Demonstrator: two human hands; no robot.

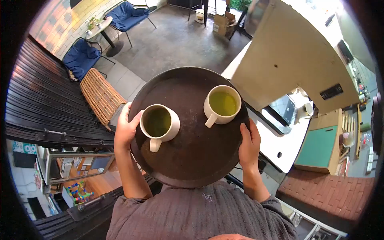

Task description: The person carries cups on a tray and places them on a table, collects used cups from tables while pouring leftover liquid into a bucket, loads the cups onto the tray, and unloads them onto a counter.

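Observation:
Between my two hands is a round dark brown serving tray (192, 156), held in front of my chest. My left hand (126, 127) grips its left rim, thumb on top near the left mug. The right rim is in my right hand (249, 145), with the thumb over the edge and the other fingers mostly hidden. A white mug (174, 127) of dark green liquid stands upright on the tray's left side. Another white mug (226, 120), holding lighter green liquid, stands upright at the upper right. Both handles point toward me.
Ahead lies a grey floor with blue-cushioned chairs (126, 17), a small round table (100, 29) and a cardboard box (224, 24). A wicker piece (102, 96) and black slatted panel (48, 96) line the left. At right stands a white counter (288, 148) with a black device (282, 114).

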